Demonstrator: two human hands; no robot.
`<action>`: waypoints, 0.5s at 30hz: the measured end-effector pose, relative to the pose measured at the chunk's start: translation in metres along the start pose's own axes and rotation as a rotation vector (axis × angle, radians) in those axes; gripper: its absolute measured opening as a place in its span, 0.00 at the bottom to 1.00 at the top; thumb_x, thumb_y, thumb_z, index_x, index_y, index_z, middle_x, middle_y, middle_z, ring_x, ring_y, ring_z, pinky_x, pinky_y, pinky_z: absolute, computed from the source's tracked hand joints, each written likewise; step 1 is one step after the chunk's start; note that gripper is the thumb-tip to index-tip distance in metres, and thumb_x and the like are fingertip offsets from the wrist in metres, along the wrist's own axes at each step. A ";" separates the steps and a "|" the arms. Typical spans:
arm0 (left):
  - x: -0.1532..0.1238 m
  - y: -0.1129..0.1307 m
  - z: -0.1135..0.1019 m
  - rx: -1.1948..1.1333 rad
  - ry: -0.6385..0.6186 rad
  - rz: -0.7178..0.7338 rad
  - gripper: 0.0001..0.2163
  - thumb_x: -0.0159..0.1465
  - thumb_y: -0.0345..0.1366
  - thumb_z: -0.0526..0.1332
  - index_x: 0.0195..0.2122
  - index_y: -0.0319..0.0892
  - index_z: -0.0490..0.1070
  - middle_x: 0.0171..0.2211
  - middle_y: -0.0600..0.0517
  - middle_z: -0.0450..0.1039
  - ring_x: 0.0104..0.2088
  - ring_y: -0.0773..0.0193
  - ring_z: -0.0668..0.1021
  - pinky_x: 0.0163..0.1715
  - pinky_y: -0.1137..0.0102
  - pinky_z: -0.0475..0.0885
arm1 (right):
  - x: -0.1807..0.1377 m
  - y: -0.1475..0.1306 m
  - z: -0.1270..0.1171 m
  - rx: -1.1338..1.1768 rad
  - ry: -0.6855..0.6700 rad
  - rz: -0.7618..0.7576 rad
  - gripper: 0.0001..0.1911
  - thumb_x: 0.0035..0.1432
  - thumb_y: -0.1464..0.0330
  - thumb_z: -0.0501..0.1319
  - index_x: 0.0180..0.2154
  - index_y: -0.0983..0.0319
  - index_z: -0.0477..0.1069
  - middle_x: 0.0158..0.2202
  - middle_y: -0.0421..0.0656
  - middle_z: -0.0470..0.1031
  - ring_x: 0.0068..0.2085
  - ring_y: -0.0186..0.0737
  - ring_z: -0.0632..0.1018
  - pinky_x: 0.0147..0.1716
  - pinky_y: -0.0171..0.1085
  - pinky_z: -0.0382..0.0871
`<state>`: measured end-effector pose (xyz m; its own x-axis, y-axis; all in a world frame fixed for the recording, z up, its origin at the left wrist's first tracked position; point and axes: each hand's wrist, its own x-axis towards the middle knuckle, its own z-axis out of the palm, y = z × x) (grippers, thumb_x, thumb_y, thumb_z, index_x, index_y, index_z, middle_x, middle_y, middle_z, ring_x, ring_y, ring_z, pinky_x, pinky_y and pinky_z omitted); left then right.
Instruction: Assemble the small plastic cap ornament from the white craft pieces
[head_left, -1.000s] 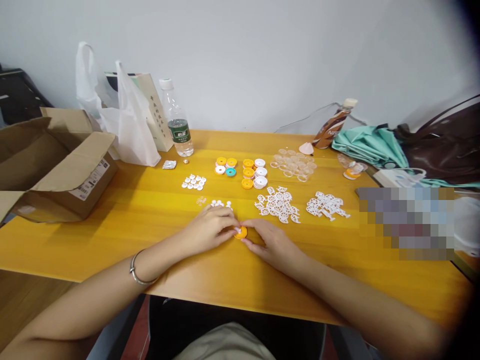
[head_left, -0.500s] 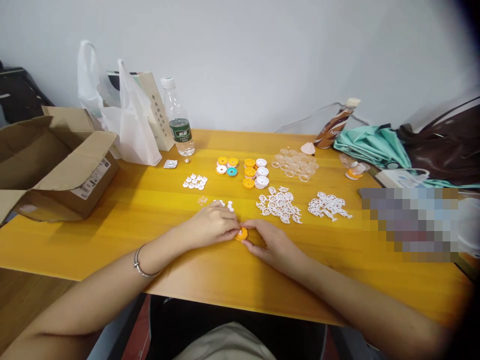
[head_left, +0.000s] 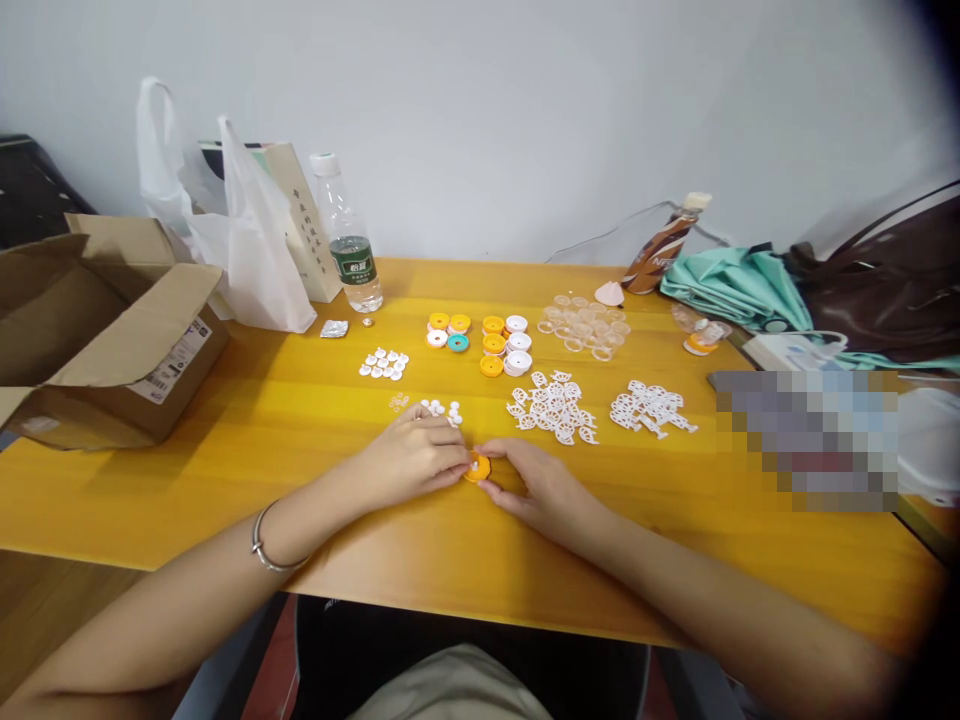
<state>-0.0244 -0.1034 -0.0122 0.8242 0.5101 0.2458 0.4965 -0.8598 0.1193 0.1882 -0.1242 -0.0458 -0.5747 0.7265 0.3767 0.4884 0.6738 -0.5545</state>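
Observation:
An orange round plastic piece [head_left: 481, 468] with a small white part at its centre lies between my hands, near the table's front. My left hand [head_left: 424, 450] is closed, its fingertips at the piece's left side by the white part. From the right, the thumb and index finger of my right hand [head_left: 536, 490] pinch the orange piece's rim. Just behind my left hand sit small white caps [head_left: 448, 411], partly hidden by it, and tiny clear rings [head_left: 398, 401]. White patterned plastic pieces [head_left: 555, 408] are heaped behind my right hand.
Stacked orange and white round pieces [head_left: 493, 344] stand mid-table, with clear cups [head_left: 585, 325] to their right. More white patterned pieces [head_left: 651, 408] lie farther right. An open cardboard box [head_left: 180, 370] and a water bottle [head_left: 352, 262] are at left; a brown bottle [head_left: 664, 250] leans at the back right.
The view has shifted slightly, so the table's contents sit a little further left. Both hands keep hold of the orange piece in nearly the same pose.

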 end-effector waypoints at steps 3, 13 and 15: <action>-0.001 0.000 -0.001 0.030 -0.014 0.007 0.10 0.66 0.36 0.51 0.37 0.44 0.72 0.35 0.51 0.75 0.39 0.64 0.74 0.39 0.66 0.58 | 0.000 -0.001 0.000 -0.007 0.005 -0.009 0.14 0.54 0.72 0.58 0.43 0.60 0.62 0.40 0.46 0.73 0.41 0.40 0.76 0.41 0.40 0.71; -0.005 0.003 -0.006 0.016 -0.041 0.019 0.11 0.65 0.36 0.52 0.37 0.44 0.73 0.39 0.51 0.74 0.42 0.62 0.74 0.41 0.64 0.60 | 0.000 -0.001 0.000 0.018 0.003 0.012 0.14 0.54 0.72 0.58 0.44 0.59 0.63 0.40 0.45 0.74 0.42 0.41 0.76 0.40 0.41 0.72; -0.005 0.002 -0.008 -0.032 -0.031 0.015 0.10 0.65 0.36 0.52 0.39 0.45 0.73 0.39 0.51 0.74 0.42 0.63 0.74 0.42 0.64 0.61 | 0.000 -0.001 0.000 0.010 0.004 0.005 0.14 0.54 0.72 0.58 0.44 0.59 0.63 0.40 0.46 0.74 0.42 0.42 0.76 0.41 0.41 0.72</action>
<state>-0.0295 -0.1081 -0.0057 0.8397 0.4972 0.2184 0.4754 -0.8674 0.1468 0.1881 -0.1250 -0.0451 -0.5699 0.7302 0.3769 0.4842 0.6690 -0.5639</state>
